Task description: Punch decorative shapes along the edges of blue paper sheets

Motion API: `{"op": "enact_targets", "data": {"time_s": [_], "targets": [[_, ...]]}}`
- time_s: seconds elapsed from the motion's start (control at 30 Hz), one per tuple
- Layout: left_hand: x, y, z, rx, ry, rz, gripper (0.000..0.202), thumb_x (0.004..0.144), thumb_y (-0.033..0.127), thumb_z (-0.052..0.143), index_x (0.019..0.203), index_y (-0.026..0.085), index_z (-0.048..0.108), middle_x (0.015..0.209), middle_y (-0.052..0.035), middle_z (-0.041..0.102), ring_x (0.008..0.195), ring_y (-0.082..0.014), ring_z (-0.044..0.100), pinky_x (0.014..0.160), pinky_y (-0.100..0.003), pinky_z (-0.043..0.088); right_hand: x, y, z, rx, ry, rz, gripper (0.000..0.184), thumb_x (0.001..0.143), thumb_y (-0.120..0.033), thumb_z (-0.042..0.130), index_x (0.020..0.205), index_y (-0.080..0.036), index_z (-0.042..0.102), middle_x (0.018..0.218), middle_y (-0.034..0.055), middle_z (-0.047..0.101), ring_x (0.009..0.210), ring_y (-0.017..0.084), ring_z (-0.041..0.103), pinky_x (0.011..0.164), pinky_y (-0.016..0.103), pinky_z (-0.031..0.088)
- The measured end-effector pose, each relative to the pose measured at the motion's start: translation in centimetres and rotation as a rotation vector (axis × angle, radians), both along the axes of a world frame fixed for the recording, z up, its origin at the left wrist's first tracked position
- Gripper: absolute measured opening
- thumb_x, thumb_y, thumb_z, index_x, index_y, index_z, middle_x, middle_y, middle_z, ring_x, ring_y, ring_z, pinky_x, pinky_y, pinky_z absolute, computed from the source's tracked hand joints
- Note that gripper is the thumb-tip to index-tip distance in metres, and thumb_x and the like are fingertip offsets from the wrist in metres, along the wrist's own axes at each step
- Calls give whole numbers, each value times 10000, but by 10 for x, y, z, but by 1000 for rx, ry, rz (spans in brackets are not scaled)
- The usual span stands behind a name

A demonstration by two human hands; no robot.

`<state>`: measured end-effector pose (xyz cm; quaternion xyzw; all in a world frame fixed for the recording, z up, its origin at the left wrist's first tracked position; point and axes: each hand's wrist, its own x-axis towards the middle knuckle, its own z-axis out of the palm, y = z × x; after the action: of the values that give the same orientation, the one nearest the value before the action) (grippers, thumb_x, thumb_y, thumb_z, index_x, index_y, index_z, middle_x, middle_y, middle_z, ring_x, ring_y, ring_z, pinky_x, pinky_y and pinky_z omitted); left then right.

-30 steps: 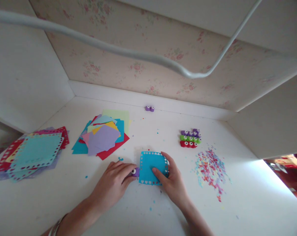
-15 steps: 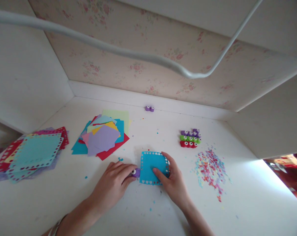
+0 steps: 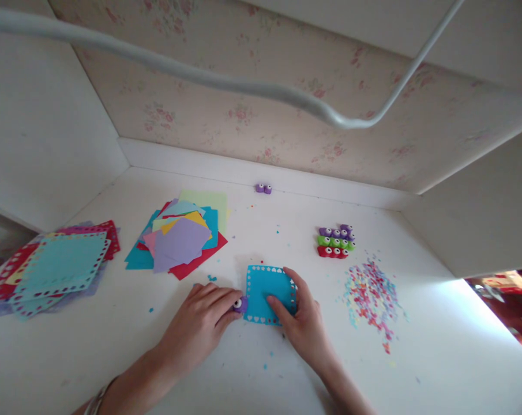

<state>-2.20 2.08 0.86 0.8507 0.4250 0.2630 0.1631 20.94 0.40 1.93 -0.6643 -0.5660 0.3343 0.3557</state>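
Observation:
A blue paper square (image 3: 267,291) with heart-shaped holes punched along its edges lies on the white table (image 3: 252,374). My left hand (image 3: 200,325) is closed around a small purple punch (image 3: 240,304) set against the square's left edge. My right hand (image 3: 301,323) rests on the square's right and lower part, fingers pressing it flat against the table.
A loose pile of plain coloured paper squares (image 3: 180,239) lies behind my left hand. A stack of punched squares (image 3: 55,268) sits at the far left. Purple, green and red punches (image 3: 335,241) stand in rows at the right, with a scatter of paper bits (image 3: 371,297) nearby. A purple punch pair (image 3: 263,188) sits by the back wall.
Almost nothing differs: both hands stay on the punch and the blue square, and the view has shifted only slightly.

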Motion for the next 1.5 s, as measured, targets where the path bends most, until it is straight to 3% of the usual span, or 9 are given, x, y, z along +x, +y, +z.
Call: {"op": "enact_targets", "data": {"time_s": [0.2,0.33,0.4,0.5,0.63,0.77,1.1,1.5], "targets": [[2,-2,0,25,18,4,317,907,239,688,1218,248,626,1102,-25,736,971,-258,664,884,-438,468,2,-1,-4,-26,-113,119,578,900,-434,627,1412,-238,442,611,-57,553,474,136,517,429,243,433],[2,-3,1,-26,22,-1,398,864,221,740,1235,245,598,1086,-26,738,971,-268,656,863,-437,474,6,-1,-2,105,-258,197,533,904,-414,643,1387,-262,476,972,56,671,771,205,657,677,342,580],[2,-3,2,-45,22,-3,393,850,231,758,1210,242,600,1083,-27,737,973,-269,653,860,-435,475,10,-2,-1,206,-346,219,497,903,-426,651,1358,-275,521,1192,107,610,940,243,644,803,405,582],[1,-3,4,-40,23,11,373,857,294,755,1192,238,601,1099,-36,728,986,-273,648,881,-448,468,15,-1,-1,296,-448,226,460,917,-438,638,1341,-282,554,1364,134,509,1078,279,602,864,453,575],[0,-3,7,-51,25,36,237,925,302,671,1147,240,619,1077,-33,724,977,-255,648,907,-445,451,19,3,-3,349,-574,441,495,955,-369,598,1426,-266,486,1504,109,448,1359,321,435,1073,557,449],[2,-4,9,-68,15,26,165,938,283,648,1100,250,636,1027,-16,725,928,-237,650,895,-429,444,18,6,-5,321,-665,569,471,972,-331,573,1429,-265,483,1447,62,544,1353,290,467,1146,614,341],[3,-3,7,-97,1,39,145,937,278,646,1079,254,632,981,-9,718,885,-236,638,855,-422,446,15,5,-3,360,-627,496,385,900,-412,680,1239,-235,639,1287,108,630,1206,299,563,1094,588,408],[2,-1,6,-105,26,36,151,963,312,608,1101,255,631,982,-20,714,878,-228,642,854,-413,469,16,5,-4,338,-603,473,367,881,-438,694,1210,-277,660,1282,87,635,1190,309,573,1092,599,408]]}}
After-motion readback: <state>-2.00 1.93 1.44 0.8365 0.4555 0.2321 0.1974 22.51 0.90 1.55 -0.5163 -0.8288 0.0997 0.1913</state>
